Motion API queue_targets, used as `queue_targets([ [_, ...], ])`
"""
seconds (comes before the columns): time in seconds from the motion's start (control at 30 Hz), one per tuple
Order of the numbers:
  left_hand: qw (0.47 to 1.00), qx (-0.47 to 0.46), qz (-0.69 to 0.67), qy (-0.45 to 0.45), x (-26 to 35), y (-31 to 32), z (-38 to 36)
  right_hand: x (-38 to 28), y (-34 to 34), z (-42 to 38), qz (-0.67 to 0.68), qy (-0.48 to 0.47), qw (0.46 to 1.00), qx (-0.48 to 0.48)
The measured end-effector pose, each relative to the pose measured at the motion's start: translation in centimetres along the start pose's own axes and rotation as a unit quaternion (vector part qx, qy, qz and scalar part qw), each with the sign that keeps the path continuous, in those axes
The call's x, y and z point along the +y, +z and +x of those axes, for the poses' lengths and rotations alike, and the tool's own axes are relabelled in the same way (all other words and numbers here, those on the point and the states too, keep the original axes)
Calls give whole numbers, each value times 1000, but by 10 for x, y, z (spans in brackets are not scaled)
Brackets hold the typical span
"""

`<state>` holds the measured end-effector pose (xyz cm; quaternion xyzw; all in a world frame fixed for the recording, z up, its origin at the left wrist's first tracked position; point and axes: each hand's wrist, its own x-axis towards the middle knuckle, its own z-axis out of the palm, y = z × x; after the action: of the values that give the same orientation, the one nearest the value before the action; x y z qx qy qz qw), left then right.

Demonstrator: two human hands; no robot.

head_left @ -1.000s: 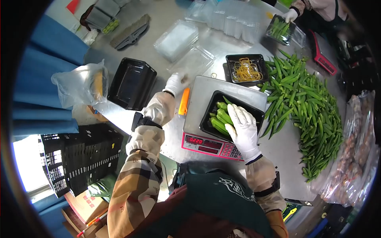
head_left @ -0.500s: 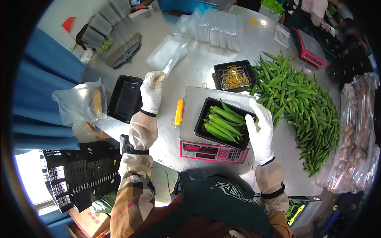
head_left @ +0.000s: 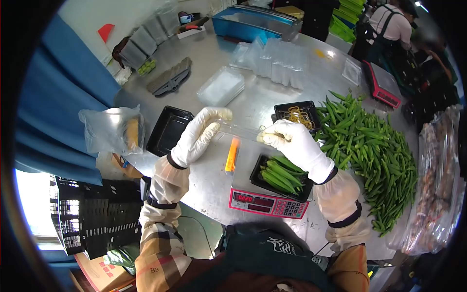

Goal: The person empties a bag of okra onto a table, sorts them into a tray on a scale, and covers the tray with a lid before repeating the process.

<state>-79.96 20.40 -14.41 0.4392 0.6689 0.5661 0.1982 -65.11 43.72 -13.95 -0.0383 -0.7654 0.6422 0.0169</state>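
Between my white-gloved hands, above the scale, is a thin transparent plastic lid (head_left: 240, 130). My left hand (head_left: 197, 137) pinches its left end, and my right hand (head_left: 300, 150) pinches the right end. Below my right hand, a black tray (head_left: 258, 181) of okra pods (head_left: 279, 176) rests on the weighing scale (head_left: 266, 203), whose red display seems to read 0.220. My right hand and wrist hide part of that tray. An orange utility knife (head_left: 232, 155) lies at the scale's left edge. Left of my left hand stands another black tray (head_left: 165, 127).
A large okra heap (head_left: 374, 151) covers the right side, beside a black tray of rubber bands (head_left: 297, 116). Farther back are transparent lids (head_left: 221, 86), stacked plastic containers (head_left: 279, 63), a brush (head_left: 170, 80) and a second scale (head_left: 382, 85). A person (head_left: 391, 27) stands at the back right.
My left hand has brought the lid away from the stack toward the middle. My right hand has left the okra tray's edge and taken the lid's other end. The camera view has shifted slightly.
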Motion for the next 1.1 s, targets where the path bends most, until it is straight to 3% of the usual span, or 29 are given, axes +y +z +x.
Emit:
queue_targets([
  [0.03,999,18,-36,16,-2,1,0,-1,3,2,74,55,996,-16],
  [0.1,991,51,-110,51,-9,2,4,2,10,5,120,57,991,-17],
  [0.13,983,125,-113,70,-10,11,7,5,13,7,137,65,988,-12],
  [0.23,969,190,122,98,-28,2,1,8,20,7,177,123,976,-32],
  [0.27,941,236,195,143,-31,4,5,12,24,5,305,120,941,-86],
  [0.3,944,248,171,134,-33,6,7,15,28,2,427,116,886,-138],
  [0.43,955,261,96,99,-33,20,6,11,53,-6,462,146,855,-183],
  [0.6,948,274,90,131,-48,20,6,19,66,-13,531,170,814,-163],
  [0.7,959,253,56,117,-58,22,6,12,67,-13,449,219,859,-111],
  [0.8,976,207,18,71,-60,26,0,10,55,-11,314,171,932,-65],
  [0.83,975,178,29,132,-54,29,4,-3,49,-10,218,160,962,-16],
  [0.87,976,184,59,103,-49,32,8,4,46,-8,69,67,994,59],
  [0.93,976,195,89,30,-49,37,15,-2,33,-8,-227,-68,957,168],
  [1.03,983,169,10,-73,-67,35,35,17,11,-4,-337,-58,915,215],
  [1.1,978,203,49,23,-77,46,48,14,3,-4,-218,-36,950,220],
])
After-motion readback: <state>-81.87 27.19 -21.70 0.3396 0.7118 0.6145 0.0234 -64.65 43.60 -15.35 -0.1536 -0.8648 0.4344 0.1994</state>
